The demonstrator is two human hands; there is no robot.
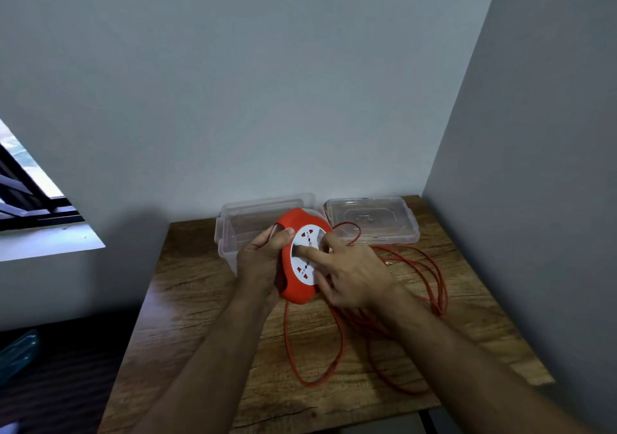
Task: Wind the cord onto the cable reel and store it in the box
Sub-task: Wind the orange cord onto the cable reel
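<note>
So I'm at the winding stage here, barely started by the look of it. My left hand (258, 263) is wrapped around the rim of the round orange plastic cable reel with the white socket face (302, 256), holding it up off the wooden tabletop (200, 300), tilted toward me. My right hand (350, 276) is spread over the white face with the index finger pressed into it, probably to spin the disc.

Nearly all of the long orange cord (414, 300) lies in loose loops on the tabletop, right of and below the reel, so the bulk of the job is left. The clear plastic storage box (233, 230) sits open right behind the reel, with its clear lid (370, 218) lying flat beside it on the right.

Next move, I reckon: keep the left hand firm and crank the face round so the cord feeds in. Those loops overlap, so I'd watch for snags or a knot dragging up.
</note>
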